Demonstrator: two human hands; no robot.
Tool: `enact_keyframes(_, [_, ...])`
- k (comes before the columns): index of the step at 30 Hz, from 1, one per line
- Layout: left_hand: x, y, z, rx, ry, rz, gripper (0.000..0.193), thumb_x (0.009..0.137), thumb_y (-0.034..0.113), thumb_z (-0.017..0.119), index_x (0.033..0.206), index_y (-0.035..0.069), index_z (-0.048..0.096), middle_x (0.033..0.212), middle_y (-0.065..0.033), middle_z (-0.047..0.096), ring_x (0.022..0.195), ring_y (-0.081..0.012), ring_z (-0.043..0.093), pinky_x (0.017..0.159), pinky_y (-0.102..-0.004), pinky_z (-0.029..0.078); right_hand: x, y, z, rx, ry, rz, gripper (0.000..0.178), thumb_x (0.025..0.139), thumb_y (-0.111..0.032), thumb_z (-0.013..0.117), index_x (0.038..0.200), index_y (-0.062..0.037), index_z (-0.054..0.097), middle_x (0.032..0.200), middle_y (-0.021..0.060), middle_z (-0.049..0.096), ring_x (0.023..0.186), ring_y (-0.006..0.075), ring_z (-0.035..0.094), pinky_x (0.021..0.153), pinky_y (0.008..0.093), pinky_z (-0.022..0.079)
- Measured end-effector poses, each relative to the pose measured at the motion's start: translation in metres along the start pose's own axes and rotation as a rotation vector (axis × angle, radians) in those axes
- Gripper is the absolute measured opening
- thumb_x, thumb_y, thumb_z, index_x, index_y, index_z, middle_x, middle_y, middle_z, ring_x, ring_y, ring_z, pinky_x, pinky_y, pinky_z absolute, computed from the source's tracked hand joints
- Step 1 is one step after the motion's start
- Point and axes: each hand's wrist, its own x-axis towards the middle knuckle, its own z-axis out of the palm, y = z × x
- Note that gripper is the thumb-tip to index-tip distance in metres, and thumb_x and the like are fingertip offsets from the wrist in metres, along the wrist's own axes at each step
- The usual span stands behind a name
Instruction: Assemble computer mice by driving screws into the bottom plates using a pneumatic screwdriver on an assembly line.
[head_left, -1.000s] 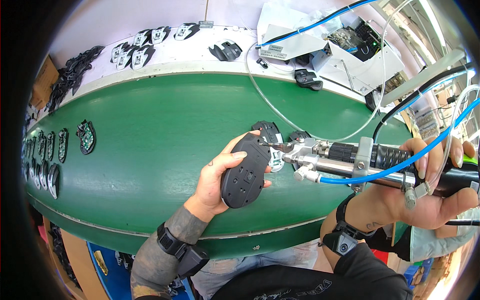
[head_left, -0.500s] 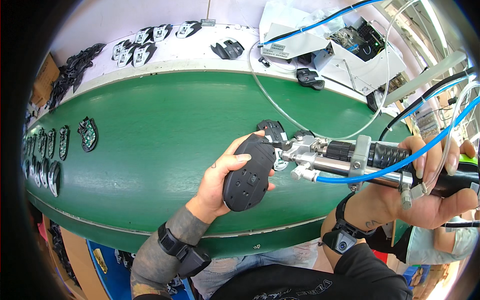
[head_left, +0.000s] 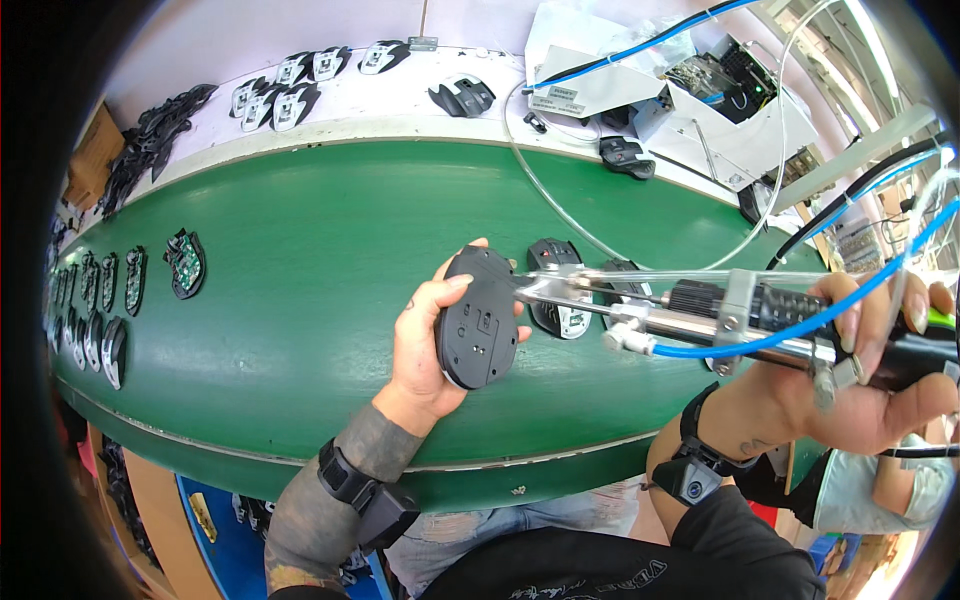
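My left hand grips a black computer mouse, underside facing up, thumb on its left edge and fingers wrapped behind it. In my right hand is an air-fed screwdriver with a metal nozzle and hoses attached, lying roughly level. Its tip points left and meets the mouse's upper right edge; whether it touches or is just in front cannot be made out. Thin rods show between nozzle and body. Beyond the nozzle, a mouse part and another dark mouse part lie on the green bench.
Circuit boards and curved side pieces line the left end, beside a larger mouse board. White-and-black shells sit on the back ledge. A white machine stands back right. A clear tube and blue hose cross the right side.
My left hand has moved the mouse slightly left and up, turning it more upright. The screwdriver's nozzle has slid forward from its body, baring the rods. My right hand has barely moved.
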Motion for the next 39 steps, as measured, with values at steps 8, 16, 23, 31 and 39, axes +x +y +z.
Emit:
enact_keyframes(8, [-0.007, -0.001, 0.008, -0.034, -0.092, -0.044, 0.062, 0.085, 0.024, 0.049, 0.142, 0.004, 0.035, 0.123, -0.0171, 0.052, 0.097, -0.0295, 0.062, 0.081, -0.0466, 0.057, 0.003, 0.009, -0.002, -0.032, -0.051, -0.021, 0.067, 0.094, -0.051, 0.053, 0.133, 0.0016, 0.043, 0.108, 0.0096, 0.049, 0.063, 0.0105, 0.051, 0.063, 0.0298, 0.040])
enact_keyframes(16, [-0.009, -0.001, 0.009, -0.038, -0.111, -0.018, 0.065, 0.084, 0.023, 0.050, 0.144, 0.004, 0.033, 0.123, -0.0168, 0.051, 0.098, -0.0296, 0.062, 0.082, -0.0467, 0.057, 0.002, 0.011, -0.004, -0.016, -0.082, 0.007, 0.067, 0.094, -0.052, 0.052, 0.136, -0.0004, 0.042, 0.106, 0.0087, 0.050, 0.066, 0.0099, 0.052, 0.065, 0.0297, 0.040])
enact_keyframes(23, [-0.009, -0.003, 0.011, -0.034, -0.154, -0.023, 0.068, 0.083, 0.022, 0.052, 0.145, 0.005, 0.031, 0.123, -0.0165, 0.051, 0.099, -0.0294, 0.062, 0.083, -0.0468, 0.057, 0.004, 0.010, -0.007, -0.007, -0.186, 0.029, 0.072, 0.094, -0.054, 0.051, 0.139, 0.0003, 0.038, 0.106, 0.0090, 0.050, 0.068, 0.0113, 0.052, 0.067, 0.0305, 0.041])
enact_keyframes(31, [0.007, 0.016, -0.011, -0.047, 0.135, 0.184, 0.054, 0.084, 0.024, 0.051, 0.136, 0.009, 0.043, 0.122, -0.0128, 0.053, 0.096, -0.0268, 0.060, 0.084, -0.0456, 0.054, -0.002, -0.003, 0.024, 0.059, 0.002, 0.108, 0.054, 0.091, -0.034, 0.065, 0.128, -0.0018, 0.042, 0.100, 0.0046, 0.051, 0.066, 0.0115, 0.053, 0.065, 0.0287, 0.040])
enact_keyframes(39, [0.001, 0.018, -0.005, -0.106, 0.048, 0.232, 0.058, 0.082, 0.025, 0.052, 0.137, 0.009, 0.042, 0.125, -0.0143, 0.052, 0.097, -0.0282, 0.061, 0.084, -0.0463, 0.054, -0.008, 0.012, 0.056, 0.105, 0.007, 0.196, 0.050, 0.086, -0.028, 0.072, 0.121, -0.0057, 0.043, 0.090, 0.0018, 0.050, 0.059, 0.0084, 0.053, 0.062, 0.0241, 0.040])
